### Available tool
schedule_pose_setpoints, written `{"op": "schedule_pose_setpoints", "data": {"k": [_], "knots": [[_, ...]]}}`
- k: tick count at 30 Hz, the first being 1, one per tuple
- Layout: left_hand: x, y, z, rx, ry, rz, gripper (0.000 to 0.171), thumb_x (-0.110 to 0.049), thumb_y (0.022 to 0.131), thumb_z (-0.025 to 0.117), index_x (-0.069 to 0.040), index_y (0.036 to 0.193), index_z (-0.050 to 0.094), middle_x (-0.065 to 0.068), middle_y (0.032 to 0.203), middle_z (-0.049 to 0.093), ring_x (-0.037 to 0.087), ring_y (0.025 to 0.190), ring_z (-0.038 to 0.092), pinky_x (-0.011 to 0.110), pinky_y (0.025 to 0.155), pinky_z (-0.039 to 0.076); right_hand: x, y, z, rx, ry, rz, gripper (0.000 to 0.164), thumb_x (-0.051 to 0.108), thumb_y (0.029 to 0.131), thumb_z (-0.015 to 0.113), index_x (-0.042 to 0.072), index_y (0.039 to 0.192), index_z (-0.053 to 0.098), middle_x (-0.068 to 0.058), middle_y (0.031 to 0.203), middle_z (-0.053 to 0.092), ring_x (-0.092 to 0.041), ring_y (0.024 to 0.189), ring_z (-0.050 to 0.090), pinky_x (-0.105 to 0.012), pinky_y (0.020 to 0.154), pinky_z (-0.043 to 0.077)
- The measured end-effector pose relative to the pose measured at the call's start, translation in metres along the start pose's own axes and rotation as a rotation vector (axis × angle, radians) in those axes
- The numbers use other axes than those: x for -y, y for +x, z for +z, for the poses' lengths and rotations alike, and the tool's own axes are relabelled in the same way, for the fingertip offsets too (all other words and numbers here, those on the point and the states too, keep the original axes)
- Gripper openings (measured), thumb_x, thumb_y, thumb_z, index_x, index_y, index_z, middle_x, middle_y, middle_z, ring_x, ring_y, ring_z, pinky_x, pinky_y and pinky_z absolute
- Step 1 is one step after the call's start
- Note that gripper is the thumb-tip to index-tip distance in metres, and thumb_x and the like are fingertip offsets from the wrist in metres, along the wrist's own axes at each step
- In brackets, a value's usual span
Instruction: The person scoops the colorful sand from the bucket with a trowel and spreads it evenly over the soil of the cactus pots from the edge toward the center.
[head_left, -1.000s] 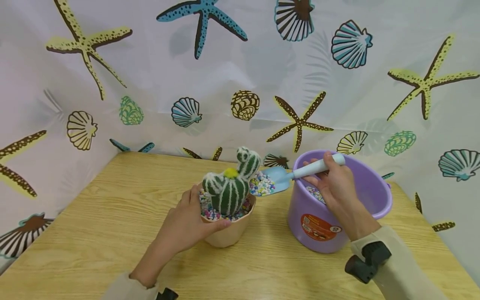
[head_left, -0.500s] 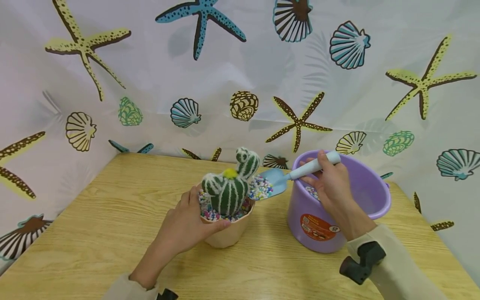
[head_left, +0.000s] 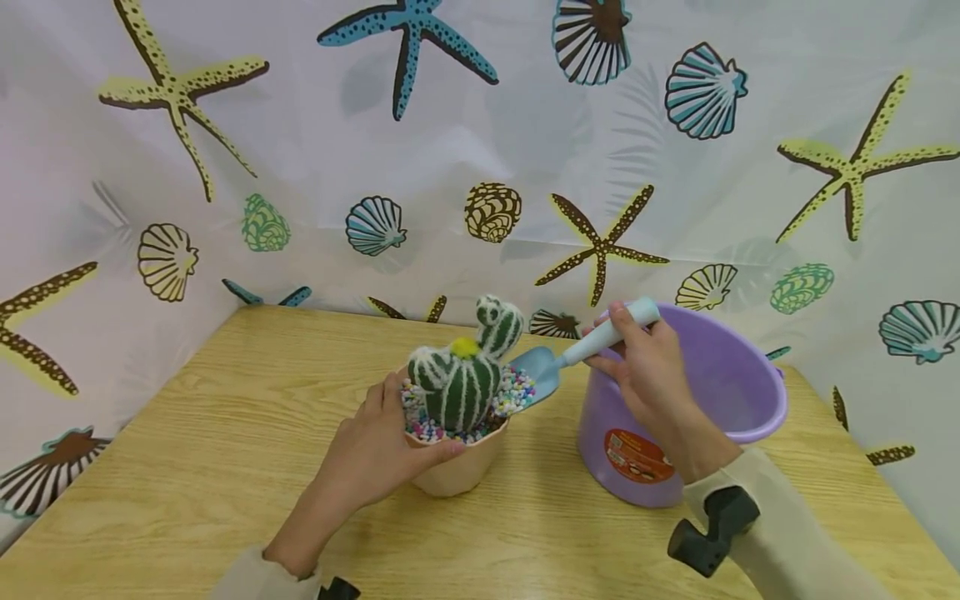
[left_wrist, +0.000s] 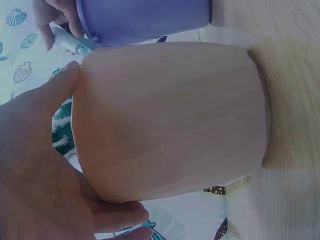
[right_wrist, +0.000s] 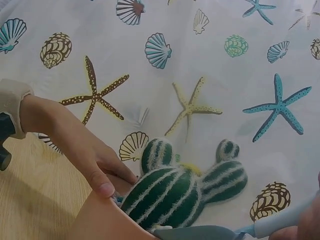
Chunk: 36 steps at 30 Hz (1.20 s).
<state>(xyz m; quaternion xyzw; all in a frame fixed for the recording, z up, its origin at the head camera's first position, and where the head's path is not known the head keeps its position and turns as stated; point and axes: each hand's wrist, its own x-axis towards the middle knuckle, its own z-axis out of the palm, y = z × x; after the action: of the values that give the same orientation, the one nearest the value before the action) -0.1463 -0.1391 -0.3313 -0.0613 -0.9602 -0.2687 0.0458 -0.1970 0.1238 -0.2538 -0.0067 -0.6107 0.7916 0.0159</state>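
Observation:
A peach-coloured flower pot [head_left: 453, 468] stands on the table, holding a fuzzy knitted cactus [head_left: 462, 393] with a yellow top, bedded in multicoloured pebbles [head_left: 429, 428]. My left hand [head_left: 378, 442] grips the pot by its rim, thumb in front and fingers at the far left; the left wrist view shows the pot wall [left_wrist: 170, 120] up close. My right hand [head_left: 647, 358] holds a light blue trowel [head_left: 546, 367] by its handle. The blade, loaded with small coloured pebbles [head_left: 514, 389], tips down over the pot's right rim beside the cactus.
A purple bucket [head_left: 600, 433] with an orange label stands right of the pot, partly behind my right hand and forearm. The wooden table [head_left: 247, 433] meets a white cloth backdrop [head_left: 450, 150] printed with starfish and shells.
My right hand has moved left with the trowel, bringing the blade from beside the pot to over its rim and tilting it down. My left hand keeps its grip on the pot.

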Motion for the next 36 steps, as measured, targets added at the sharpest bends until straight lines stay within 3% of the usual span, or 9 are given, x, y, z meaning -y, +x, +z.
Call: {"op": "schedule_pose_setpoints", "data": {"k": [10, 16, 20, 27, 36], "knots": [[0.000, -0.001, 0.001, 0.026, -0.002, -0.008, 0.113, -0.067, 0.077, 0.064, 0.003, 0.150, 0.014, 0.032, 0.147, 0.028, 0.049, 0.128, 0.040, 0.066, 0.094, 0.037, 0.001, -0.001, 0.011, 0.002, -0.103, -0.046, 0.021, 0.027, 0.098, 0.052, 0.008, 0.102, 0.045, -0.009, 0.112, 0.047, -0.016, 0.097, 0.062, -0.039, 0.088, 0.054], [0.006, 0.000, -0.003, 0.070, -0.012, 0.025, 0.118, -0.073, 0.073, 0.063, 0.001, 0.150, 0.012, 0.033, 0.145, 0.030, 0.051, 0.117, 0.050, 0.067, 0.093, 0.038, 0.010, 0.000, 0.011, -0.005, -0.127, -0.099, 0.017, 0.026, 0.096, 0.056, 0.010, 0.099, 0.048, -0.006, 0.099, 0.053, -0.012, 0.084, 0.065, -0.033, 0.072, 0.058], [0.009, 0.000, -0.007, 0.083, -0.017, 0.058, 0.117, -0.070, 0.074, 0.064, 0.001, 0.150, 0.011, 0.034, 0.144, 0.030, 0.052, 0.112, 0.052, 0.068, 0.091, 0.039, 0.018, -0.001, 0.009, 0.001, -0.103, -0.126, 0.015, 0.024, 0.095, 0.057, 0.012, 0.098, 0.050, -0.004, 0.094, 0.054, -0.013, 0.081, 0.066, -0.035, 0.072, 0.059], [0.009, 0.001, -0.009, 0.083, -0.020, 0.072, 0.116, -0.069, 0.076, 0.063, 0.004, 0.150, 0.011, 0.035, 0.145, 0.028, 0.054, 0.116, 0.048, 0.068, 0.091, 0.038, 0.029, -0.002, 0.006, 0.010, -0.078, -0.155, 0.013, 0.022, 0.095, 0.059, 0.012, 0.098, 0.051, -0.003, 0.092, 0.054, -0.012, 0.079, 0.064, -0.035, 0.071, 0.059], [0.008, -0.001, -0.007, 0.059, 0.027, 0.067, 0.114, -0.070, 0.077, 0.061, 0.005, 0.149, 0.013, 0.035, 0.140, 0.035, 0.052, 0.110, 0.054, 0.065, 0.088, 0.042, 0.006, 0.002, 0.015, 0.018, -0.159, -0.144, 0.015, 0.018, 0.094, 0.060, 0.009, 0.101, 0.049, -0.003, 0.097, 0.057, -0.009, 0.080, 0.067, -0.034, 0.070, 0.059]]}}
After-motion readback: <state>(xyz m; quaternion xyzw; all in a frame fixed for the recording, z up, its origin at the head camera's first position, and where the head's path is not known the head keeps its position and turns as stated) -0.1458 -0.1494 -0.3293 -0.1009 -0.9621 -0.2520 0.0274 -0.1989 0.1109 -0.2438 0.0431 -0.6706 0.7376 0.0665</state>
